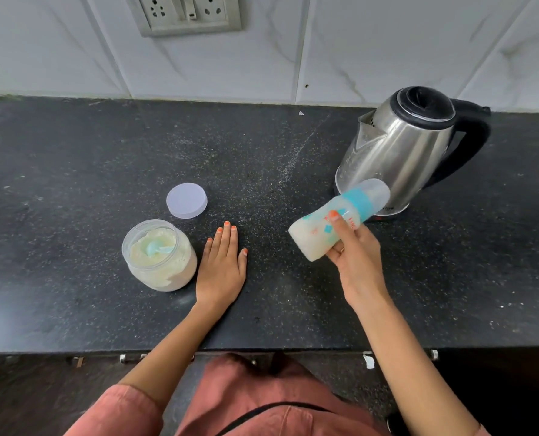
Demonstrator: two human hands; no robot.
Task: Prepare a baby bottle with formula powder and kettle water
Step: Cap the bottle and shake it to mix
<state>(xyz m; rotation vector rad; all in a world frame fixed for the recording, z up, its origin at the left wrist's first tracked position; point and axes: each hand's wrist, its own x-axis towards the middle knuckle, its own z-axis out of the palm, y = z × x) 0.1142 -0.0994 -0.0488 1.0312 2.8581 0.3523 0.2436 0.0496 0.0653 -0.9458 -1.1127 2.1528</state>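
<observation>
Gripping a capped, milky baby bottle point(324, 229) at three o'clock, the right hand point(357, 262) seems near finishing; the left hand point(222, 269) lies flat by the unlidded jar point(159, 258).

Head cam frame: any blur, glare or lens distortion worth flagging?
Head view: the baby bottle in the right hand looks soft-edged, likely motion blur. The left hand, flat on the counter, is sharp. The kettle steel carries bright reflections, nothing blown out. The wall tile joints lean and splay, which is wide-lens distortion. Light is soft and shadows are faint.
</observation>
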